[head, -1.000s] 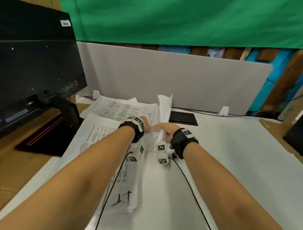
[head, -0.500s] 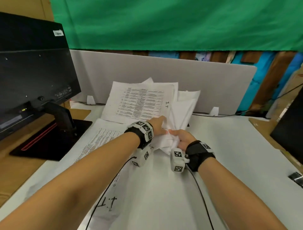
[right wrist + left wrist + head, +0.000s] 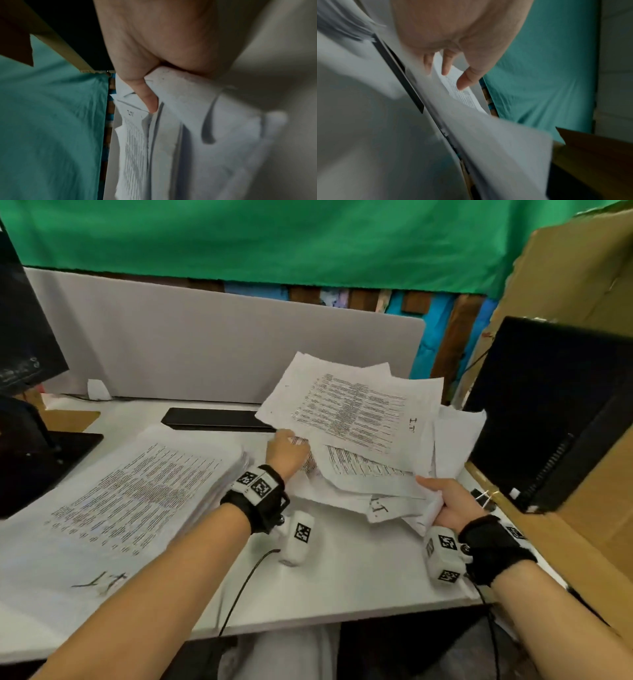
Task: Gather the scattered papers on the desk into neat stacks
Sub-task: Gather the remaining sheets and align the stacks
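Observation:
A loose, uneven bundle of printed papers (image 3: 356, 419) is held up over the right part of the white desk (image 3: 359, 577). My left hand (image 3: 286, 453) holds its left edge, thumb on a printed sheet (image 3: 464, 94), fingers partly hidden behind it. My right hand (image 3: 445, 501) grips the bundle's near right corner; in the right wrist view the thumb (image 3: 149, 100) is wedged between sheets of the bundle (image 3: 171, 135). A thick stack of printed pages (image 3: 137, 491) lies flat on the desk to the left, apart from both hands.
A flat black slab (image 3: 215, 419) lies by the grey divider (image 3: 205, 344). A black box (image 3: 555, 412) and cardboard (image 3: 582, 268) stand close on the right. A monitor and its base (image 3: 34, 446) stand on the left. Binder clips (image 3: 483, 498) lie beside my right hand.
The bundle has come off the pile in the middle and swung to the right with both hands. The hands have spread apart to its two edges, and my view has turned right.

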Tool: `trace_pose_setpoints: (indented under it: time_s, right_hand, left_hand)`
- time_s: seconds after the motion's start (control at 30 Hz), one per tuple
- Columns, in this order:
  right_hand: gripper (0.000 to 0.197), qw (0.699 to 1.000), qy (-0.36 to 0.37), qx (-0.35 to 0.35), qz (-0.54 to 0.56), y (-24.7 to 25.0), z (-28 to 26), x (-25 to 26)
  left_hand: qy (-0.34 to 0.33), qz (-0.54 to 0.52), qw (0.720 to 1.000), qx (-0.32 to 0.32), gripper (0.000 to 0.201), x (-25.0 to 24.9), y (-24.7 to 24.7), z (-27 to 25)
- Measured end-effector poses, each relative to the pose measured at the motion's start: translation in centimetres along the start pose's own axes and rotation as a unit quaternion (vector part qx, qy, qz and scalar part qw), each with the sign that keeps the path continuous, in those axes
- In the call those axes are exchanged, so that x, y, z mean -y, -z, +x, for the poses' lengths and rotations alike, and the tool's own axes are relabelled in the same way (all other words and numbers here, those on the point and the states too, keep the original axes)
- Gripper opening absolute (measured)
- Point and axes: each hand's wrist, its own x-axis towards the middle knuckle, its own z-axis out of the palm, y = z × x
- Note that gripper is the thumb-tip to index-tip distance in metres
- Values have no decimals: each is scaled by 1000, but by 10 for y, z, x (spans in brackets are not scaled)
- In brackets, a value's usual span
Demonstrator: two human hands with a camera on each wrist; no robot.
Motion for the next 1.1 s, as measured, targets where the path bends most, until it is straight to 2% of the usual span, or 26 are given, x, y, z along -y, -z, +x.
trace_pose_setpoints:
  time_s: [0.03, 0.13, 0.27, 0.33, 0.37, 0.43, 0.47, 0.5, 0.6, 0.67, 0.73, 0.83, 0.9, 0.93, 1.0, 1.03, 1.1]
  right_hand:
    - [50, 1000, -11, -1, -6, 7, -6, 0]
    - [37, 998, -51, 15, -45, 14, -25, -7]
    - [38, 980, -45, 14, -193, 9, -43, -16]
    - [45, 958, 12, -35, -286, 12, -44, -15]
    - [56, 943, 48, -60, -325, 12, -46, -12]
    - [102, 918, 114, -119, -360, 19, -42, -7]
    - [114, 912, 139, -150, -357, 23, -39, -5]
    - [116, 904, 164, -174, -355, 24, -38, -2]
    - [86, 884, 225, -197, -359, 12, -56, 10]
    - [78, 906, 225, -157, -322, 7, -61, 17]
    - [83, 923, 207, -111, -306, 0, -66, 21]
    - [94, 924, 204, -72, -316, -15, -67, 25]
    - [97, 925, 192, -32, -326, -27, -62, 26]
    - [92, 930, 173, 9, -324, -33, -57, 23]
    - [62, 930, 131, 115, -323, -43, -44, 12]
    - [49, 930, 115, 126, -327, -48, -37, 4]
    - [39, 938, 107, 65, -323, -54, -20, -10]
  left_hand:
    - [20, -21, 1000, -7, 47, 4, 2, -4]
    - [99, 0, 995, -16, 88, 23, 5, -15]
    - [144, 46, 988, -39, 93, 47, 15, -19]
    - [119, 31, 990, -72, 84, 51, 21, -20]
    - [97, 38, 991, -87, 74, 50, 22, -20]
    - [49, 69, 991, -106, 52, 47, 24, -20]
    - [18, 65, 991, -116, 45, 43, 24, -20]
    - [-14, 53, 991, -125, 40, 38, 24, -20]
    - [-124, 19, 981, -146, 37, 10, 24, -25]
    - [-177, -21, 976, -128, 40, -18, 27, -30]
    - [-204, -75, 973, -83, 43, -45, 34, -32]
    - [-203, -138, 969, 6, 43, -66, 41, -30]
    - [-205, -123, 970, 51, 39, -69, 38, -28]
    - [-210, -104, 970, 68, 37, -67, 34, -27]
    - [-207, -76, 973, 66, 36, -60, 27, -23]
    - [-192, -64, 978, 44, 34, -53, 25, -20]
    - [-125, -33, 992, 1, 30, -35, 22, -11]
